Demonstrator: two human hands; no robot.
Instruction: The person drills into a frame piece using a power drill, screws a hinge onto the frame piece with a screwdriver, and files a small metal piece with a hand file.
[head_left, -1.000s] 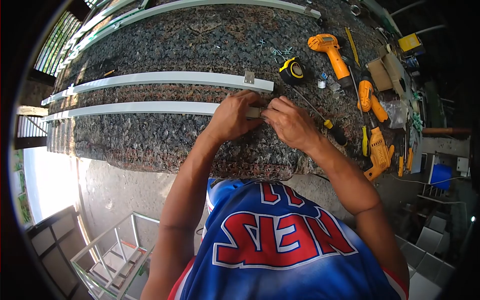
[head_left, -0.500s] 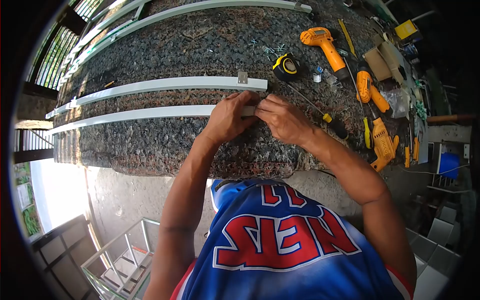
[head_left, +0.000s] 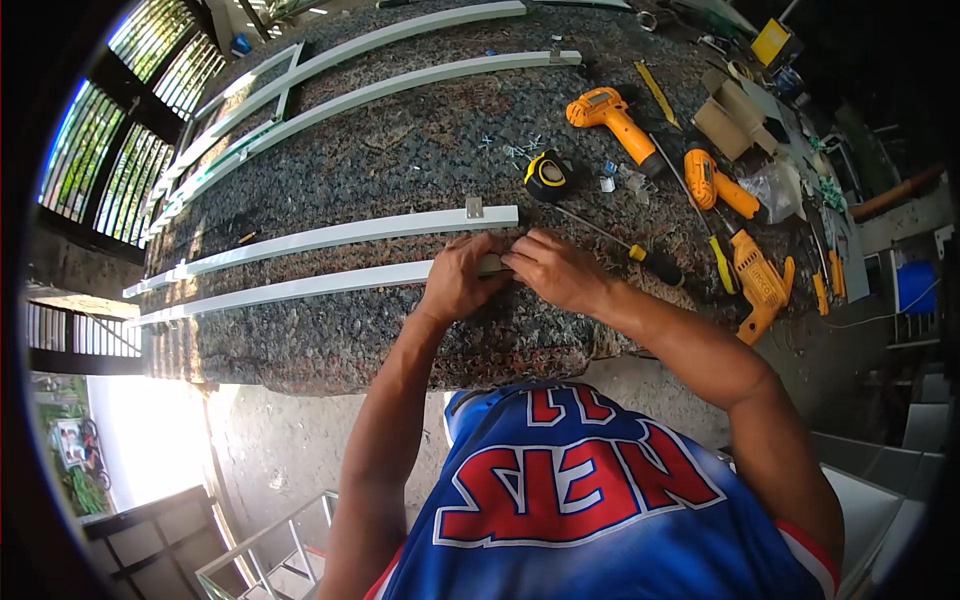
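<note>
The long white bar (head_left: 340, 278) lies on the tabletop (head_left: 300, 342), on my side of the yellow and black tape measure (head_left: 546, 176) and off to its left, and my left hand (head_left: 461, 280) grips it close to its end. My right hand (head_left: 553, 271) is bunched up at that end, nearer me than the tape measure, but I cannot tell if it is pinching the bar or something small. I think the bar is light, stiff and a bit slippery, so holding the sides near the end should stop it twisting.
</note>
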